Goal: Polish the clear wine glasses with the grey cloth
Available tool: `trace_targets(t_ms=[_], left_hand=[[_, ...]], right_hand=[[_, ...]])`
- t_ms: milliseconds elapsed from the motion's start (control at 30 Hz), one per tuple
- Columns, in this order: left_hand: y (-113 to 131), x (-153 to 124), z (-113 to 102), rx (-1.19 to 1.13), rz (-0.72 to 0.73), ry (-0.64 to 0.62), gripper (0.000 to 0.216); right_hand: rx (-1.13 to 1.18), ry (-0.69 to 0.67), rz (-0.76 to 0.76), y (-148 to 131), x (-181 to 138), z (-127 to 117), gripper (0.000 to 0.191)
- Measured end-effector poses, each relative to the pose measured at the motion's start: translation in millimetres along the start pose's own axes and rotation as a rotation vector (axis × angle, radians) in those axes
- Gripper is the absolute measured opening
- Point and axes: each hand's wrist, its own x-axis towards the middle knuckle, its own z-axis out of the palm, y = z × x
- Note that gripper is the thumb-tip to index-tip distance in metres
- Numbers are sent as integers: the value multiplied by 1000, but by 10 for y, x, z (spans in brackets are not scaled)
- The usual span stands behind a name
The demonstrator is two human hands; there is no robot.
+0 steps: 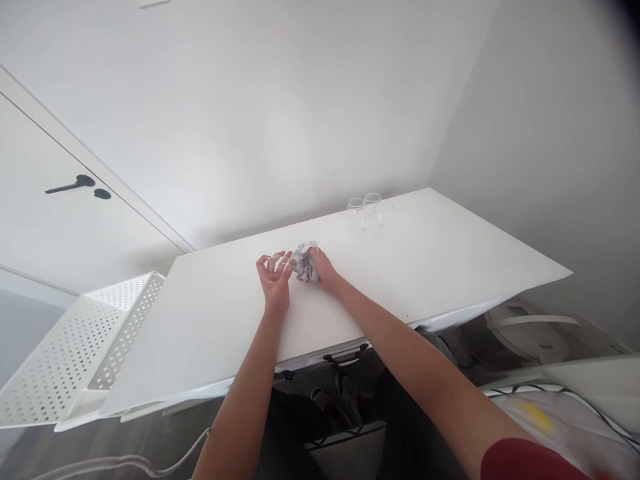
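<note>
Above the white tabletop (350, 293), my left hand (275, 283) is closed around a clear stemmed glass (278, 264), which lies sideways in my grip. My right hand (324, 268) grips a crumpled grey cloth (306, 268) pressed against the glass's right end. The cloth and fingers hide part of that end. Two more clear stemmed glasses, a left one (356, 205) and a right one (373, 200), stand upright near the table's back edge, right of my hands.
A white perforated rack (65, 347) adjoins the table's left end. Behind the table rises a white wall (280, 120), with a black door handle (70, 185) on the left. A pale cable (125, 460) hangs at lower left. A padded white item (565, 427) lies at lower right.
</note>
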Motion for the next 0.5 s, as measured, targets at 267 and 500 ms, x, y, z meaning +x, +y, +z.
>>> trace_targets(t_ms=[267, 500], left_hand=[[45, 16, 0, 31, 43, 19, 57], [-31, 67, -131, -42, 9, -36, 60]], right_hand=[[-41, 59, -260, 76, 26, -19, 50], [91, -39, -142, -54, -7, -82, 49]])
